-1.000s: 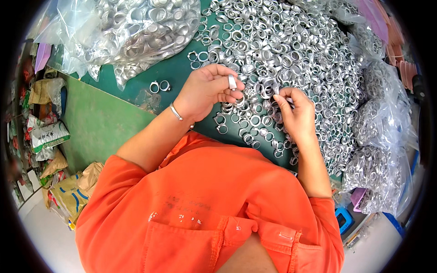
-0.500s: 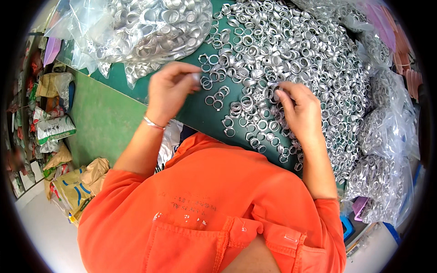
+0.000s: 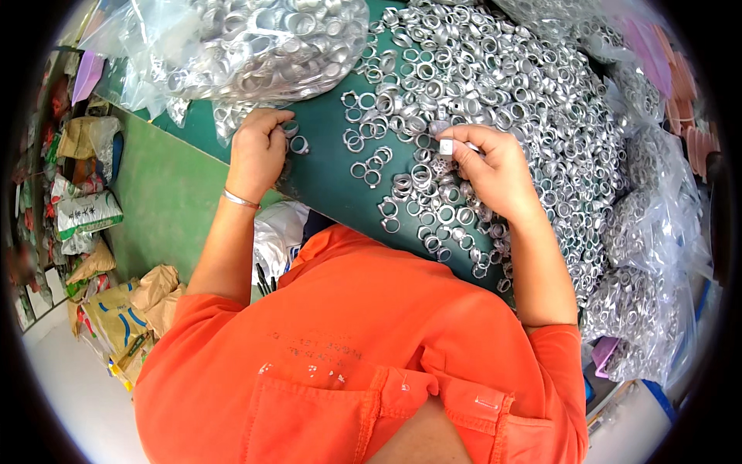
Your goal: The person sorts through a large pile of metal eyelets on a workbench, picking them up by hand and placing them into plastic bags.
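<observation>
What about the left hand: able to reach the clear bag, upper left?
Probably yes: the left hand is right by the near edge of the clear bag, and nothing visible stands between.

This is a workshop: before the right grip, a great heap of loose metal rings, far more than a household would keep, covers a green counter. Beyond the left grip bulges a clear plastic bag of similar pieces; more filled clear bags stand right of the right grip.
</observation>
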`<move>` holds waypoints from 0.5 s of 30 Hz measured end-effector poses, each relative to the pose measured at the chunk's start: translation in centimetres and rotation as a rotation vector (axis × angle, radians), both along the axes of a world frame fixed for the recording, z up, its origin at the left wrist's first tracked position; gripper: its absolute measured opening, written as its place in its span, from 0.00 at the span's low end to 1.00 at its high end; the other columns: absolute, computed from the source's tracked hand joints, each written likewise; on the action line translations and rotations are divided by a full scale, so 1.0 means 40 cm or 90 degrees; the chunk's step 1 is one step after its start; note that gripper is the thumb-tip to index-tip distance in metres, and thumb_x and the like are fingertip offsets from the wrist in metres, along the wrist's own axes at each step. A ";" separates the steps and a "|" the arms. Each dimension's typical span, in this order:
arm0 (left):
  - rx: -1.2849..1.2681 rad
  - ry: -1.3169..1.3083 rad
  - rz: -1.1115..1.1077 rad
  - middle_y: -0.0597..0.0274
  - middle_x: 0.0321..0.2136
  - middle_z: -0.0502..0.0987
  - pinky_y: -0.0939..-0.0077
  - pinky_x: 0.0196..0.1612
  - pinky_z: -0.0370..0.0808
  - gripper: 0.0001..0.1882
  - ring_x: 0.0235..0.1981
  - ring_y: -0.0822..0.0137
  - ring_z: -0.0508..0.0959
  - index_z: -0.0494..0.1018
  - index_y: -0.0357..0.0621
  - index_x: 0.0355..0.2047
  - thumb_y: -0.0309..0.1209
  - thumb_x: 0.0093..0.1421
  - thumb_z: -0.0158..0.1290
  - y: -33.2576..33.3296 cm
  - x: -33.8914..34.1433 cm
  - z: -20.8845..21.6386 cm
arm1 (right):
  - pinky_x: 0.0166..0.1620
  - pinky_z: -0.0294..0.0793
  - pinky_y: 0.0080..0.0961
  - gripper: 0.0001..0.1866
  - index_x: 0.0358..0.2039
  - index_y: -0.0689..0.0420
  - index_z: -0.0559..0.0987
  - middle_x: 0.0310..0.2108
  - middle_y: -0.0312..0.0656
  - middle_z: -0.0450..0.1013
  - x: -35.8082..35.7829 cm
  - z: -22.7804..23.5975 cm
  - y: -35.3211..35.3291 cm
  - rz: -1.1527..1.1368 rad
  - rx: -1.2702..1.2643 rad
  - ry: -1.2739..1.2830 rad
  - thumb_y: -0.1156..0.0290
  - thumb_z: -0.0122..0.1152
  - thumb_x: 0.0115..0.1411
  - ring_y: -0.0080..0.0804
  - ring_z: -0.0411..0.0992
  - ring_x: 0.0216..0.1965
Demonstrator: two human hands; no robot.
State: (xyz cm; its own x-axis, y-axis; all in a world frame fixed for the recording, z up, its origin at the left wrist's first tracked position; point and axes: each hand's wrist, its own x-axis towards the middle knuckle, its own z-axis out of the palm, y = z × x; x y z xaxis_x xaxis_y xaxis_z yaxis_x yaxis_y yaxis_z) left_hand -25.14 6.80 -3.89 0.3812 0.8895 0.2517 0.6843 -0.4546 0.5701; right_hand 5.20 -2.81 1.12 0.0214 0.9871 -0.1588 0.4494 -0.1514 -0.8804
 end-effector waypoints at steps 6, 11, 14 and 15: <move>-0.098 -0.294 -0.177 0.56 0.34 0.74 0.78 0.34 0.72 0.16 0.33 0.66 0.74 0.74 0.39 0.37 0.22 0.46 0.61 -0.113 0.161 0.134 | 0.33 0.70 0.16 0.06 0.35 0.63 0.75 0.27 0.36 0.74 -0.046 0.005 -0.015 -0.019 -0.087 0.225 0.80 0.51 0.56 0.17 0.71 0.30; -0.003 -0.263 -0.267 0.59 0.31 0.75 0.76 0.33 0.73 0.17 0.30 0.64 0.76 0.75 0.40 0.36 0.23 0.43 0.63 -0.129 0.182 0.092 | 0.28 0.71 0.24 0.06 0.32 0.59 0.70 0.24 0.39 0.74 -0.110 0.010 0.002 0.035 -0.079 0.175 0.78 0.57 0.54 0.26 0.73 0.25; 0.059 -0.191 0.007 0.61 0.28 0.75 0.78 0.33 0.73 0.17 0.30 0.70 0.75 0.75 0.40 0.35 0.22 0.43 0.64 -0.087 0.103 0.082 | 0.29 0.72 0.39 0.05 0.32 0.58 0.74 0.27 0.46 0.73 -0.074 -0.023 0.065 0.089 0.324 -0.259 0.76 0.55 0.53 0.48 0.72 0.27; 0.086 -0.142 0.046 0.61 0.28 0.75 0.78 0.34 0.72 0.17 0.29 0.69 0.75 0.75 0.40 0.35 0.22 0.43 0.63 -0.071 0.073 0.068 | 0.30 0.72 0.39 0.06 0.33 0.58 0.74 0.27 0.47 0.73 -0.074 -0.017 0.076 0.096 0.296 -0.321 0.76 0.54 0.53 0.47 0.73 0.28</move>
State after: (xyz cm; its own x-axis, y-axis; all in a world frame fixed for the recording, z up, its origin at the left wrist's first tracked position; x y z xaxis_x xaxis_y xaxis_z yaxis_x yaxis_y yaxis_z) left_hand -22.22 3.94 -1.16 0.2401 0.8647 0.4411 0.5822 -0.4919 0.6474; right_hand 2.24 0.25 0.43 -0.1610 0.9481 0.2743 0.8066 0.2866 -0.5169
